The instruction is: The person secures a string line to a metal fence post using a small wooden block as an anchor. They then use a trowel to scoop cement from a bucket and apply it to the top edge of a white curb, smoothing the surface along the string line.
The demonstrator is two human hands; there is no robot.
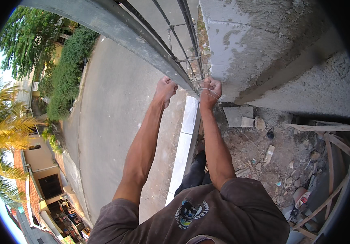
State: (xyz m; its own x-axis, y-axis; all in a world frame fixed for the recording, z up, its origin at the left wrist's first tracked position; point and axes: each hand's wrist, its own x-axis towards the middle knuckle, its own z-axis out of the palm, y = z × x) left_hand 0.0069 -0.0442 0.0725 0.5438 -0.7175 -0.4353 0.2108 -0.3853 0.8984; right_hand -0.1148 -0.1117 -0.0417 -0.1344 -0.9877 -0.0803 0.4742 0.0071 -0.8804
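A grey metal post (122,32) runs diagonally from the top left, beside a cage of dark rebar (171,28) tied with crossbars. My left hand (167,88) is closed at the lower left side of the post; what its fingers grip is too small to make out. My right hand (210,88) is closed on thin wire (202,91) looped round the lower part of the rebar and post, close by the corner of a rough plastered wall (276,49). Below my hands runs a narrow white block ledge (184,146).
A paved road (110,122) lies far below on the left, with trees (28,40) and houses (45,171). On the right are rubble-strewn ground (260,154), scattered offcuts and wooden braces (329,158). My dark trouser legs show beside the ledge.
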